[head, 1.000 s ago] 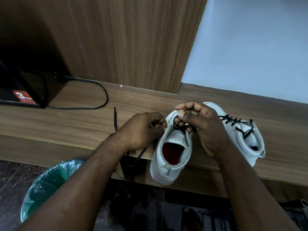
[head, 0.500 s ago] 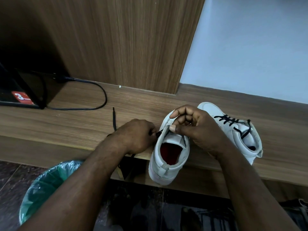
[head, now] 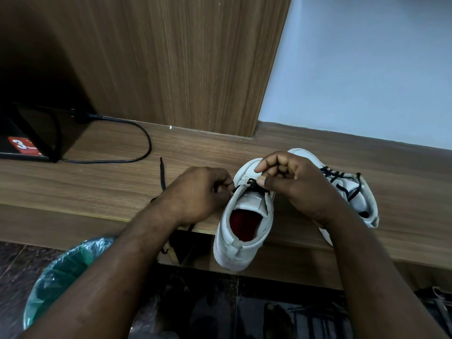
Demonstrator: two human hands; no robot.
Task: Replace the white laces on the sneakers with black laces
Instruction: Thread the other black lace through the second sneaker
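On my feed the near sneaker lay on the wooden ledge with its heel hanging over the front edge and its red lining showing. The left hand was curled into a fist against the shoe's left side. A short run of black lace came out of the fist and crossed the tongue. The pinching fingertips were tucked under the knuckles, out of my sight.

The right hand had its fingers curled above the toe, with the thumb down on the lace where it bunched at the right eyelet row, gripping it there. That hand covered the toe and most eyelets, so I could not tell how many were threaded.

The lace's free end lay on the ledge beyond the left wrist, then vanished under the arm. The second sneaker, just beside the right hand, showed black lacing, and the wrist hid its near side. A green-lined bin was partly covered by the left forearm.
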